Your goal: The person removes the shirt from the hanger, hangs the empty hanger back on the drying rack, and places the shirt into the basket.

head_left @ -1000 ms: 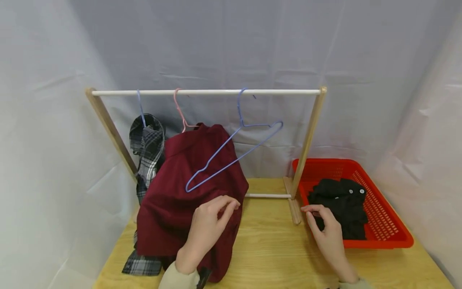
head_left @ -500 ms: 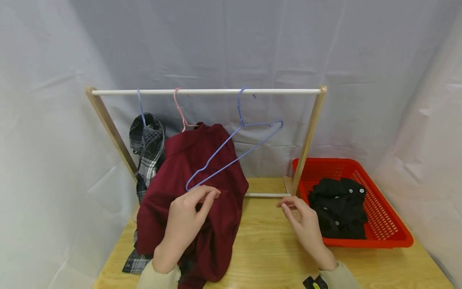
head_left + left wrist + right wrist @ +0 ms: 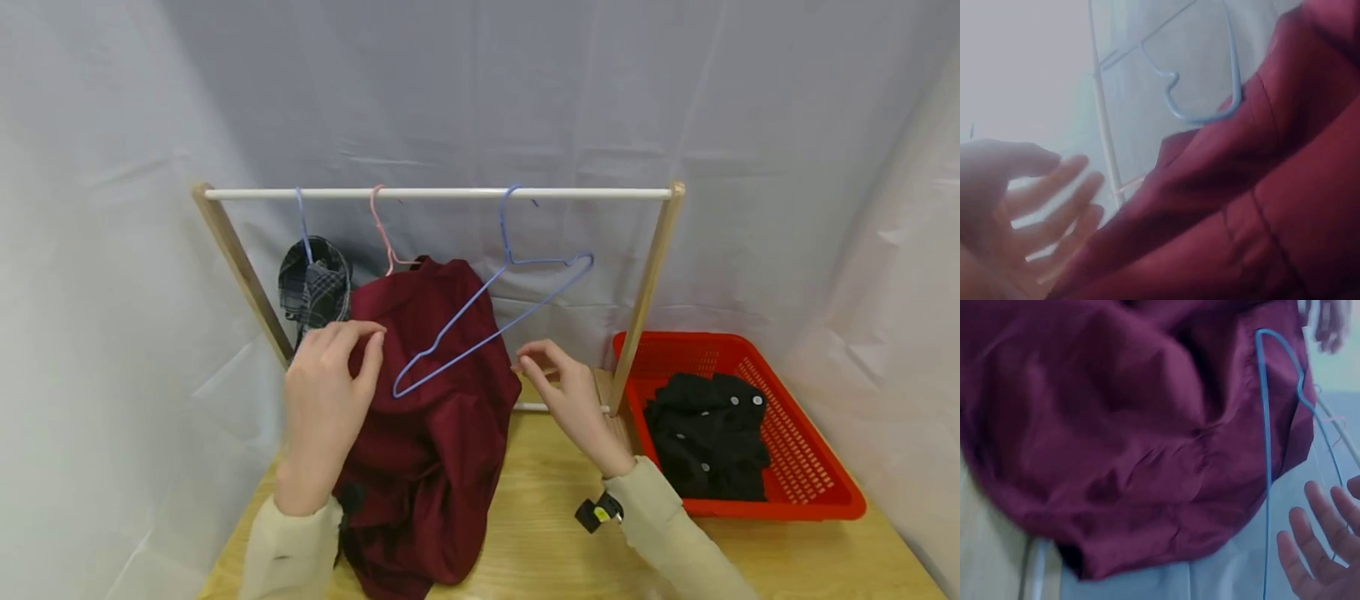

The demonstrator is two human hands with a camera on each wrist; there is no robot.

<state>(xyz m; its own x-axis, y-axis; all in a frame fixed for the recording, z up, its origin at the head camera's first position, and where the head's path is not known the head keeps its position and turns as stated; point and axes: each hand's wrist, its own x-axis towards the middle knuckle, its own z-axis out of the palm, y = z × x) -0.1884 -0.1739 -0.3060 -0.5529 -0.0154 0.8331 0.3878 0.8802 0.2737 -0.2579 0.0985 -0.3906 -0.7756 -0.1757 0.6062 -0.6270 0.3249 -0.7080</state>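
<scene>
My left hand (image 3: pixel 326 404) hovers in front of the dark red garment's left side, fingers loosely bent and holding nothing. The dark red garment (image 3: pixel 450 467) drapes from a pink hanger (image 3: pixel 382 231), its lower folds spreading over the tabletop. In front of it a bare blue hanger (image 3: pixel 498 335) hangs askew from the white rod (image 3: pixel 450 193). My right hand (image 3: pixel 566 392) is below that hanger's right end, apart from it, with nothing between thumb and fingers. The right wrist view shows its spread fingers (image 3: pixel 1300 553). Partly behind my left hand hangs a plaid garment (image 3: pixel 322 292) on another blue hanger (image 3: pixel 303 227).
A wooden-legged rack (image 3: pixel 651 292) carries the rod. Right of it stands a red basket (image 3: pixel 780 510) containing black buttoned clothing (image 3: pixel 701 433). Pale sheets surround the wooden table (image 3: pixel 540 508) at the back and sides.
Both hands have moved left and upward. The right one has left the basket side and come near the bare hanger; the left now covers part of the plaid garment. The head view has shifted slightly.
</scene>
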